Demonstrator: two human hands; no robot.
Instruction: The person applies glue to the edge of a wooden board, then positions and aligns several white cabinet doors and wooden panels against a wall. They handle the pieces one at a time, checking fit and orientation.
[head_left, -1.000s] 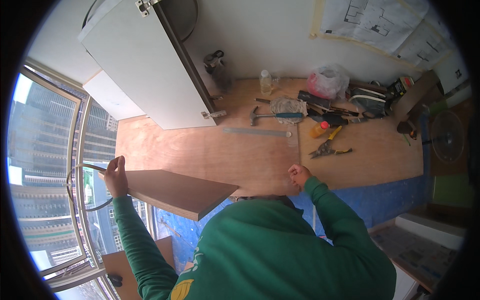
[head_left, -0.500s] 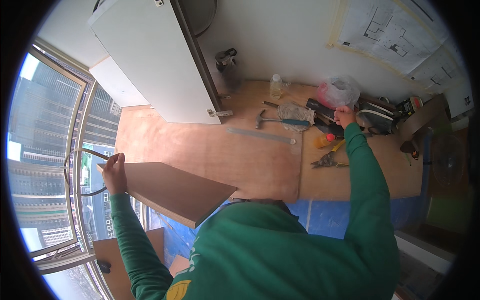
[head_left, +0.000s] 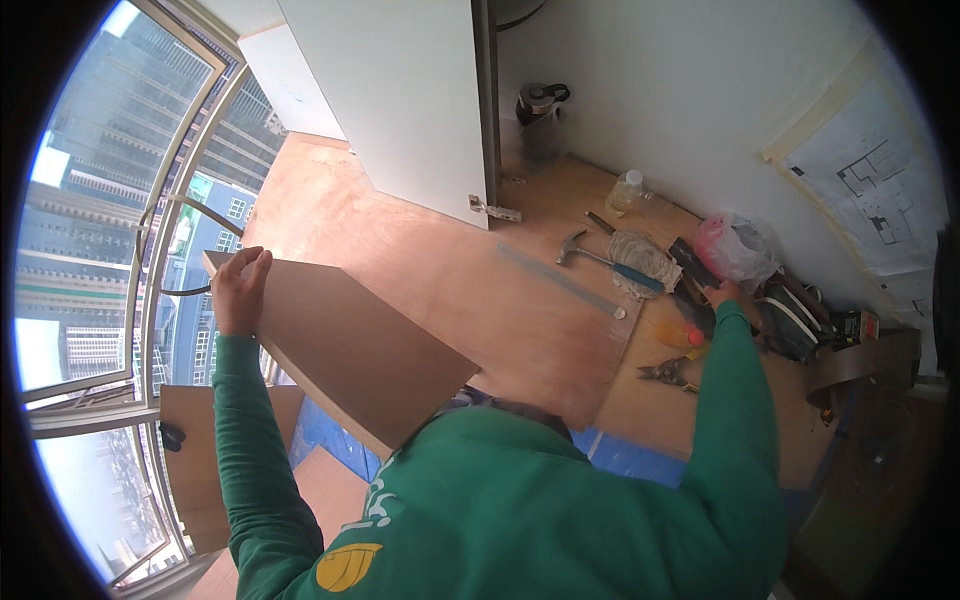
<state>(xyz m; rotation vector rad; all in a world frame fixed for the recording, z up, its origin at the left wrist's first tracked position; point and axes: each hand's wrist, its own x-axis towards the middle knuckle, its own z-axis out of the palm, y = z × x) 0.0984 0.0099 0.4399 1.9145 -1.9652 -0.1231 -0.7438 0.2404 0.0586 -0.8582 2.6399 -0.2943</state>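
My left hand (head_left: 240, 290) grips the far left edge of a thick brown board (head_left: 350, 350), fingers curled over its top corner. The board slants back towards my body at waist level. Across the bench, my right hand (head_left: 730, 298) reaches into a row of tools, fingers closed against a long dark object (head_left: 692, 262); what they hold is hidden. Right behind it lies a clear and pink plastic bag (head_left: 735, 250). Nearer me are an orange bottle with a red cap (head_left: 680, 334) and snips (head_left: 668, 373), their handles partly covered by my sleeve.
On the plywood bench (head_left: 420, 250) lie a hammer (head_left: 610, 262), work gloves (head_left: 645, 262), a metal ruler (head_left: 560, 280) and a clear bottle (head_left: 626, 192). A white cabinet door (head_left: 400, 110) with hinges stands at the back. Windows (head_left: 110, 200) line the left.
My view has turned, so the bench and tools sit tilted and farther right. My right hand has come down among the tools. The left hand keeps its hold on the board.
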